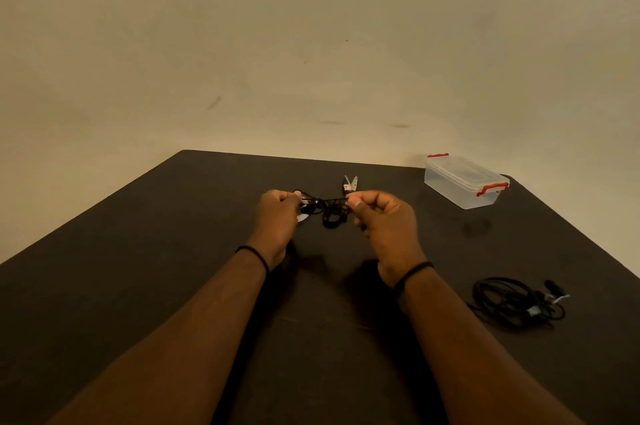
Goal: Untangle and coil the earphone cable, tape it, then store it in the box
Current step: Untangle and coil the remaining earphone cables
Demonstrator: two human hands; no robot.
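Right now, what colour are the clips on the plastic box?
Red. Both clips on the clear box show best in the head view.

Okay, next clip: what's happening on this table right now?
A person holds a tangled black earphone cable above the dark table, the left hand and right hand each pinching one side of it; it is not yet coiled. Beyond the hands lie scissors. The clear box with red latches sits closed at the far right. Another black cable bundle lies on the table near the right.
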